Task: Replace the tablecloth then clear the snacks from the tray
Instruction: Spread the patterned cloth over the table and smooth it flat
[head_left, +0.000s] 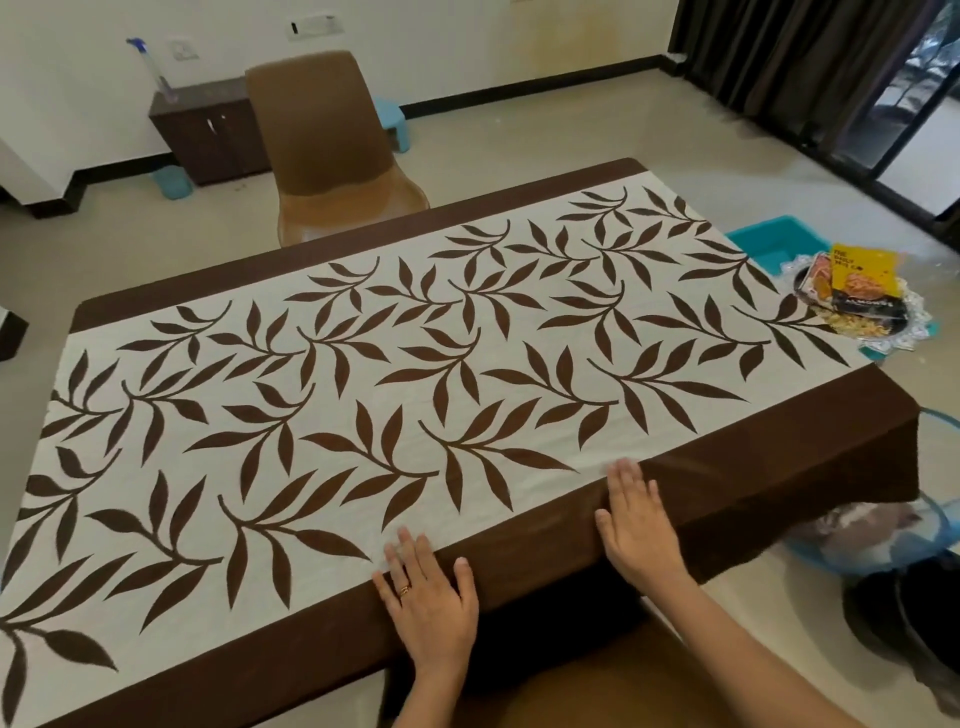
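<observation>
Both hands, left hand (428, 603) and right hand (636, 525), press flat, fingers spread, on the near brown border of the laid-out tablecloth (363, 364). Risk: an uneven sweep could drag it askew. Its long axis runs left to right, ending by the tray (901, 340) of snacks (857, 280) beside its right end.
</observation>
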